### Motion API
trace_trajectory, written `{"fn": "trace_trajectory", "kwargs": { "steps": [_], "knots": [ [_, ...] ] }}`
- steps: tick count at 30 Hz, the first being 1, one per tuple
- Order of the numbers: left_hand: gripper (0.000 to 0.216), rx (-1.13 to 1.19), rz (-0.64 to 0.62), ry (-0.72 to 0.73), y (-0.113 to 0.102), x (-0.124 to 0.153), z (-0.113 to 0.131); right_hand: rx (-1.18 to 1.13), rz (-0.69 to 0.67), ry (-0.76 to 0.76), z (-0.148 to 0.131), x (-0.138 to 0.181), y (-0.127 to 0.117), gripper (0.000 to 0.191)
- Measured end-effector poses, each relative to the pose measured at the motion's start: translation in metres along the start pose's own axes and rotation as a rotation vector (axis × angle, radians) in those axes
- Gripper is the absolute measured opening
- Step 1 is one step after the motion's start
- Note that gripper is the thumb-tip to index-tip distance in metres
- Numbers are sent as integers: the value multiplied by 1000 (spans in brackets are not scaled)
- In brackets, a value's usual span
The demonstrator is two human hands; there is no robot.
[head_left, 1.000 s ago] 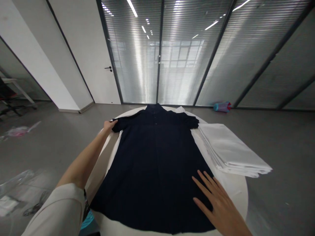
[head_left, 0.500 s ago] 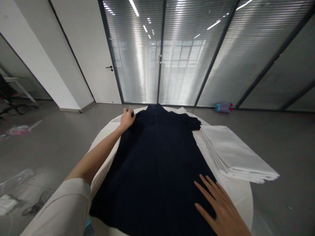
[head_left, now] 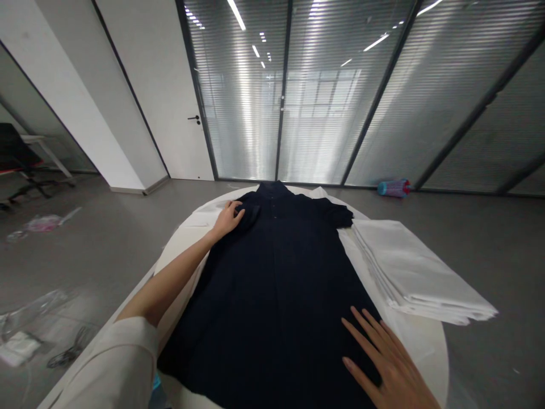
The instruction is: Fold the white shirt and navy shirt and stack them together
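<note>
A dark navy short-sleeved shirt (head_left: 276, 295) lies front up on a round white table (head_left: 430, 363), its collar at the far end. My left hand (head_left: 227, 220) rests at the shirt's left shoulder, thumb and fingers apart. Beside its fingertips the left sleeve (head_left: 252, 215) lies turned inward over the shirt's body. The right sleeve (head_left: 339, 215) still points outward. My right hand (head_left: 385, 358) is spread flat on the shirt's lower right side, near its edge.
A folded stack of white cloth (head_left: 419, 267) lies at the table's right, overhanging the edge. More white fabric is under the shirt. Beyond are a door (head_left: 170, 96) and a glass wall. A purple-blue basket (head_left: 394, 188), clear plastic and cables (head_left: 68, 355) lie on the floor.
My left hand has moved inward to the right, and the left sleeve has folded over onto the shirt. Its closed fingers have parted. My right hand stays flat on the shirt.
</note>
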State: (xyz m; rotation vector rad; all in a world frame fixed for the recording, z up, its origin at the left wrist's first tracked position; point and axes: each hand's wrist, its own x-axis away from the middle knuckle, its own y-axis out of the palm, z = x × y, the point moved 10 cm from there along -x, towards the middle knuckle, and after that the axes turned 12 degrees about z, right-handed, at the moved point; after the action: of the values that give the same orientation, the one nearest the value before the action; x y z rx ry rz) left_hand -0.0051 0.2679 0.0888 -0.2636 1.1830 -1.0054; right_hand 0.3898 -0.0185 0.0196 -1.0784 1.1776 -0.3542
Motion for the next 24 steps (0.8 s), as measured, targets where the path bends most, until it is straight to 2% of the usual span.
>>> {"fn": "trace_trajectory", "kwargs": {
  "steps": [1, 3, 6, 12, 15, 17, 20, 22, 24],
  "knots": [
    [35, -13, -34, 10, 1, 3, -6, 0, -1, 2, 1, 0, 0, 70],
    [38, -85, -116, 134, 6, 15, -7, -2, -2, 2, 1, 1, 1, 71],
    [37, -194, -168, 282, 5, 34, -8, 0, -5, 1, 0, -1, 0, 71],
    [41, -77, -251, 257, 5, 51, -24, -7, 7, 9, 0, 1, 0, 70],
    [39, -69, -183, 234, 0, 51, -27, -15, -3, 3, 5, 2, 1, 68],
    [42, -83, -91, 151, -8, 48, -36, -35, -7, -4, 7, -10, -4, 65],
    [50, -59, 2, -57, -18, 44, -62, -116, -24, 37, 1, -62, -21, 57],
    [45, -28, -14, -137, -16, 43, -78, -247, -64, 46, -16, -121, -27, 48],
    [37, -13, -35, -154, -12, 41, -88, -409, -81, 39, -39, -190, -24, 39]
  ]
}}
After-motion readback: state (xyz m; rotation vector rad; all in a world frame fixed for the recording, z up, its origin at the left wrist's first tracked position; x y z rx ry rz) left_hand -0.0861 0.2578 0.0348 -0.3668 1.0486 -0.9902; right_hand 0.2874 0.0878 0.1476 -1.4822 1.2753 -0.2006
